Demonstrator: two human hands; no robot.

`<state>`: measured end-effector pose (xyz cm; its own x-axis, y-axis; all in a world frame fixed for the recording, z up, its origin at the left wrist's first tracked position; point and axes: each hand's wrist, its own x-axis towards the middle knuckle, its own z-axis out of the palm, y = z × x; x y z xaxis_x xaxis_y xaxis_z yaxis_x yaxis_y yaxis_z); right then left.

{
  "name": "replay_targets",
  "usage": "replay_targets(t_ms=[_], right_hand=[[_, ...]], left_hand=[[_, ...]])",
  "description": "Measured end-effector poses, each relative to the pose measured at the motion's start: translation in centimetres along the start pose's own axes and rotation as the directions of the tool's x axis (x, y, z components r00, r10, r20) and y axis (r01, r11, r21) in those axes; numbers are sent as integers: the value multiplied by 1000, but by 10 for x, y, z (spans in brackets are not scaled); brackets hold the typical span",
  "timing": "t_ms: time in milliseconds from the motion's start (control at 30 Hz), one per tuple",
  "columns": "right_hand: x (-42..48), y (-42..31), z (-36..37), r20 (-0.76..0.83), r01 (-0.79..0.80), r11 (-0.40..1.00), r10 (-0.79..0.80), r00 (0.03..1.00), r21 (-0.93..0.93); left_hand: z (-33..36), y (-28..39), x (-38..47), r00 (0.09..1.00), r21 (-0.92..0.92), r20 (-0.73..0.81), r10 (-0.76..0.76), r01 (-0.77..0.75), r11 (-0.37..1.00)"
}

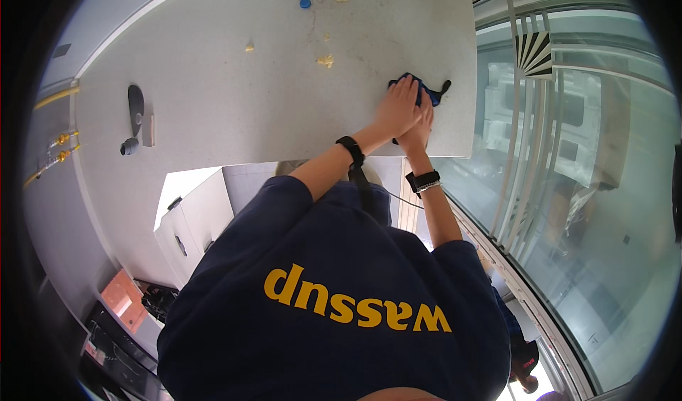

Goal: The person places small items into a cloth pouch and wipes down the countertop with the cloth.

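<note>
My left hand [395, 108] lies partly across my right hand [416, 129] near the front right corner of a pale grey countertop [213, 97]. Beneath both palms is a bunched dark blue cloth [435, 97], pressed against the surface. A black strap-like end sticks out from it to the right. My hands cover most of the cloth, and the fingers of the left one point away from me. Left of them, yellowish scraps [325, 60] and smaller crumbs are scattered on the countertop, with dark smudges among them. A blue bottle cap [305, 3] sits farther back.
At the left are a dark grey elongated object [136, 110], a small grey cylindrical piece [129, 146] and a narrow block [148, 130]. Yellow-handled pipe valves [64, 146] line the left wall. Sliding glass panels [575, 204] border the right side; a white cabinet [197, 220] stands below.
</note>
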<state>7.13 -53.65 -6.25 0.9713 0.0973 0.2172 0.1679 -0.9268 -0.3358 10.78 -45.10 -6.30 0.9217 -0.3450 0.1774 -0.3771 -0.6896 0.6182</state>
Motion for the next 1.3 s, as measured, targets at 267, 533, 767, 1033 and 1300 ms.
replay_targets(t_ms=[267, 533, 767, 1033, 1300], right_hand=[[-25, -96, 34, 146, 9, 977, -41, 988, 212], [-33, -134, 37, 137, 236, 943, -272, 952, 234], [-31, -74, -7, 277, 264, 915, -351, 894, 306], [-45, 6, -33, 186, 29, 986, -59, 981, 164], [-37, -3, -29, 132, 123, 983, -140, 981, 134]], left_hand=[[-71, -56, -77, 979, 29, 96, -182, 180, 983], [-114, -78, -128, 970, 84, 83, -228, 221, 972], [-119, -56, -118, 957, -221, 91, -276, 289, 931], [-128, -67, -108, 971, -275, -35, -238, 220, 936], [-126, -82, -119, 886, -425, -23, -463, 411, 807]])
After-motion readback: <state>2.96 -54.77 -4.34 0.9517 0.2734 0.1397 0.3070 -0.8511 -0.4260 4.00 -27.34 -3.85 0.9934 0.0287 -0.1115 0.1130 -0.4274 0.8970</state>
